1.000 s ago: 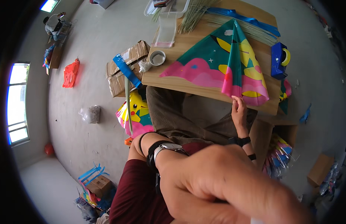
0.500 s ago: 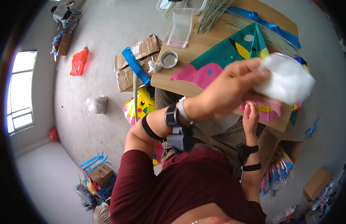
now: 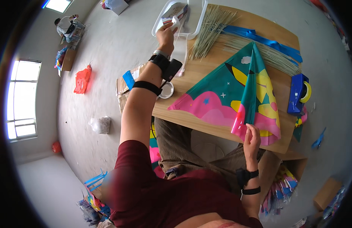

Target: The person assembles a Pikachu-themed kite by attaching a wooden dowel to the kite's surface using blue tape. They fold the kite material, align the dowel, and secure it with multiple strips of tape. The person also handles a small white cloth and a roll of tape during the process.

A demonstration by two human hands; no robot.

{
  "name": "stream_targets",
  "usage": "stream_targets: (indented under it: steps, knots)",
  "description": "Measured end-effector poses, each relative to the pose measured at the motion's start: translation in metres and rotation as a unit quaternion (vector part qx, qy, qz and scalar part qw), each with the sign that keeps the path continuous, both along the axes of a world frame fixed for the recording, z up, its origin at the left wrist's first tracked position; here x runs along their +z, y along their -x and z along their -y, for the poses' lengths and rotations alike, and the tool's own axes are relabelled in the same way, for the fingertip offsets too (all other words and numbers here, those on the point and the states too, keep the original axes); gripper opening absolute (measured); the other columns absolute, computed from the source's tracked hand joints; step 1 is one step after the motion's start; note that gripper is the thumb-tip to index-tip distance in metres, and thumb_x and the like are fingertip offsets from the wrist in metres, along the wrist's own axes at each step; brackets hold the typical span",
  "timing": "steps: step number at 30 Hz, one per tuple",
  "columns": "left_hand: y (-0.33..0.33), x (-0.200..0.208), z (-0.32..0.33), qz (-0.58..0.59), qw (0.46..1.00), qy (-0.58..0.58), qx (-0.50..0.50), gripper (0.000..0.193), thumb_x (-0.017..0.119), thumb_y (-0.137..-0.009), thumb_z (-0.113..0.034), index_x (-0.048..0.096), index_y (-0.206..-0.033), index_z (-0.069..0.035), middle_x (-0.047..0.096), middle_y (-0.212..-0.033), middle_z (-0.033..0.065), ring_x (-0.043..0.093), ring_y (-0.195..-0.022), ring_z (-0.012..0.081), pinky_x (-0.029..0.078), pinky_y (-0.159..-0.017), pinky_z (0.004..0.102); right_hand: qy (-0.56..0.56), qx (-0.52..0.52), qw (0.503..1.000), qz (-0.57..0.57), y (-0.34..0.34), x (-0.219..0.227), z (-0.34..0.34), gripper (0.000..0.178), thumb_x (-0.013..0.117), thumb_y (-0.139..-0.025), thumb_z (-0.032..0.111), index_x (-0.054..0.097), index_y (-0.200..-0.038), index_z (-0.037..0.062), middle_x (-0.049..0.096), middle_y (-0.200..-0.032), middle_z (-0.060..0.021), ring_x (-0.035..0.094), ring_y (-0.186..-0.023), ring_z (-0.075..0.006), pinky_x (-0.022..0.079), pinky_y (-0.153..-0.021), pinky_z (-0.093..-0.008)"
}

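Note:
My left hand is stretched out over the far left of the table, closed around a crumpled white wad, perhaps cloth or tissue. It hovers by the white plastic tray, which holds a small printed box. A triangular kite sail, green and pink with yellow cartoon shapes, lies spread on the table with a fold standing along its middle. At the sail's near edge, the fingertips of my right hand are pinched together on the material at the fold's lower end.
A bundle of thin pale sticks and blue ribbon lie beyond the sail. To the right stands a blue tape dispenser. Beside my left forearm is a round tin. A cardboard box stands left of the wooden table.
My left hand has swung from over the sail to the far left, carrying the white wad to the tray. The sail is now uncovered. My right hand stays at its near edge.

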State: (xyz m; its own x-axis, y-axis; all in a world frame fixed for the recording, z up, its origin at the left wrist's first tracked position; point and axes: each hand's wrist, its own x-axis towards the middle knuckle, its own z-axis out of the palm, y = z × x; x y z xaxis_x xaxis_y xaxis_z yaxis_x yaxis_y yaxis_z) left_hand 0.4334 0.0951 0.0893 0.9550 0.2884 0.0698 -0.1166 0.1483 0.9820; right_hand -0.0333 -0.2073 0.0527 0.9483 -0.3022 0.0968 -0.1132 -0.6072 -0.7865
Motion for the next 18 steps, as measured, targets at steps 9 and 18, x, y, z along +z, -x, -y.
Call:
stream_targets:
  steps: [9,18]
  knots:
    - [-0.039,0.026,0.016,-0.054,0.979,-0.121,-0.156,0.052,0.051,-0.097,-0.002,0.048,-0.149,-0.001,0.051,-0.148,0.0195,0.051,-0.135,0.0331,0.043,-0.113,0.0501,-0.221,-0.057,0.95,0.213,-0.06,0.115,0.003,0.018,0.046,-0.108,0.013,0.058,-0.112,0.0005,0.063,-0.108,-0.011,0.063,-0.1,-0.0272,0.053,-0.1,-0.0475]
    - [0.04,0.04,0.01,-0.008,0.972,-0.129,-0.198,0.048,0.057,-0.102,-0.014,0.052,-0.148,-0.006,0.056,-0.147,0.012,0.053,-0.134,0.0233,0.039,-0.114,0.0432,-0.495,0.138,0.682,0.52,-0.054,0.29,-0.016,0.03,0.044,-0.107,0.029,0.052,-0.095,0.0033,0.054,-0.089,-0.0082,0.057,-0.084,-0.0197,0.055,-0.094,-0.057]
